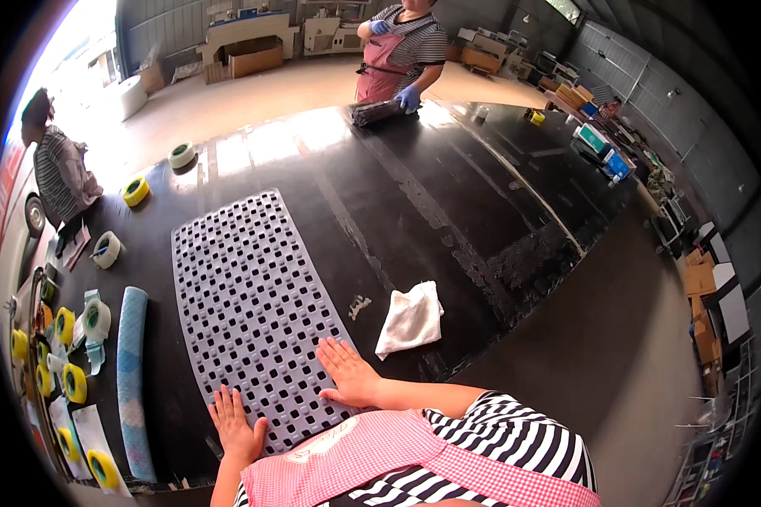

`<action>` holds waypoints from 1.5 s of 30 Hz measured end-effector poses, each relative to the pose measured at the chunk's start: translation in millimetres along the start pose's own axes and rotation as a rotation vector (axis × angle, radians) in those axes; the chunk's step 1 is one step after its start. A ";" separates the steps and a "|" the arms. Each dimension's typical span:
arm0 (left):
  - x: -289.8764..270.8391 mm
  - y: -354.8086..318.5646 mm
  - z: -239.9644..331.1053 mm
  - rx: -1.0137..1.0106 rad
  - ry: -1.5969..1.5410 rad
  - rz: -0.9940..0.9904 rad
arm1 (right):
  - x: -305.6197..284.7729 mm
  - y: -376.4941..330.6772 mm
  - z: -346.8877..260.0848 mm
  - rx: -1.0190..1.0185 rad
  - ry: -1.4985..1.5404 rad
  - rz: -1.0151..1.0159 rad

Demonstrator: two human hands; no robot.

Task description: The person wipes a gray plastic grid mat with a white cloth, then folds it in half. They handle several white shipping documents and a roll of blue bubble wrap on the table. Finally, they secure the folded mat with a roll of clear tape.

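Observation:
A grey perforated rubber mat (pixel 249 287), with rows of square holes and small raised bumps, lies flat on the black table (pixel 313 182). My left hand (pixel 237 429) rests with fingers spread on the mat's near left edge. Against its near right edge lies my right hand (pixel 347 373), palm down and fingers stretched out. Neither hand grips anything. Just right of the mat are a crumpled white cloth (pixel 411 319) and a few small pale scraps (pixel 359 306).
A rolled blue patterned mat (pixel 134 380) lies left, near several tape rolls (pixel 74 384). Across the table, a person's gloved hand (pixel 409 99) touches a dark rolled bundle (pixel 379 113). Another person (pixel 62 173) is at the far left. Boxes (pixel 596 139) stand at the right end.

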State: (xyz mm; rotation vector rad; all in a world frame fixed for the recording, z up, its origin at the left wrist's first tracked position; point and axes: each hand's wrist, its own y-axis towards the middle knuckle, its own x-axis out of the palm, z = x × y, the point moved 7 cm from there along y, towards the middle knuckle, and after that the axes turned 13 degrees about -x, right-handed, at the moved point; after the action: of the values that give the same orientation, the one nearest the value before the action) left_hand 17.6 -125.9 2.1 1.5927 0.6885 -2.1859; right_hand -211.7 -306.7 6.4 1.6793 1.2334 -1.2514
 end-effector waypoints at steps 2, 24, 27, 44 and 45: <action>1.9 -1.9 -4.7 0.029 -0.022 0.030 | -5.5 -1.8 -2.8 -0.053 -0.007 0.202; 2.7 -4.3 -15.5 -0.028 -0.069 0.086 | -1.4 -7.4 15.8 0.061 0.038 0.322; -2.7 -3.2 -7.4 -0.058 -0.061 0.070 | -5.3 -7.7 14.5 0.058 0.035 0.332; -7.2 5.5 12.9 -0.247 -0.067 -0.010 | -0.5 -8.8 16.2 0.069 0.004 0.302; -8.2 3.8 13.3 -0.236 -0.059 0.016 | -0.3 -8.7 16.1 0.065 0.007 0.306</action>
State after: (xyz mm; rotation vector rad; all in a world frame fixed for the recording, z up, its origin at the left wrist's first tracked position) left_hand 11.8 -136.7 12.6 1.4045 0.8769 -2.0446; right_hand -224.7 -318.7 2.1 1.8391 0.9054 -1.1081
